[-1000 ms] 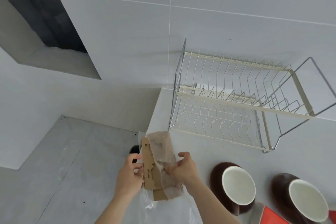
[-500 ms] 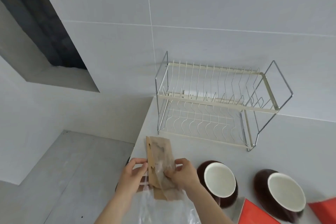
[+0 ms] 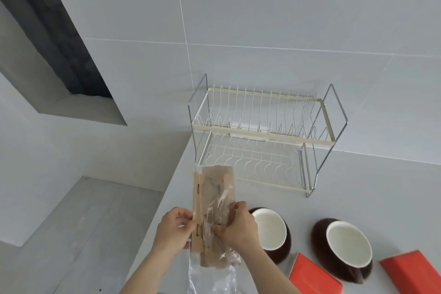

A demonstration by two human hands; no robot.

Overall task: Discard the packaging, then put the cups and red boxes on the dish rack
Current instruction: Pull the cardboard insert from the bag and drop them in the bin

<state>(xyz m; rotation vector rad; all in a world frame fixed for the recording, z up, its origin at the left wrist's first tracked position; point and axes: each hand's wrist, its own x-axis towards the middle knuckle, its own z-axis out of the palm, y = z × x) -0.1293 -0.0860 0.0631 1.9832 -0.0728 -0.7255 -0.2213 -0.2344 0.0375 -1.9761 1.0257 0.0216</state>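
Observation:
Both hands hold the packaging [image 3: 212, 200], flat brown cardboard wrapped in clear plastic film, upright over the counter's left edge. My left hand [image 3: 173, 228] pinches its left side and my right hand [image 3: 238, 227] grips the crinkled film on its right. Two brown cups with white insides lie on the counter: one [image 3: 272, 231] just right of my right hand, the other [image 3: 343, 249] further right. Two red boxes lie near the front, one [image 3: 312, 274] between the cups and one [image 3: 412, 272] at the far right. The two-tier wire dish rack [image 3: 262, 136] stands bare against the wall.
The grey counter [image 3: 370, 186] ends at a left edge, where the floor [image 3: 78, 222] lies below. A tiled wall rises behind the rack. A dark recess [image 3: 55, 38] opens in the wall at the upper left. Loose clear plastic [image 3: 210, 279] hangs under the packaging.
The view has shifted, so the rack and cups sit more to the centre. The packaging has been raised more upright, and my hands keep their hold on it.

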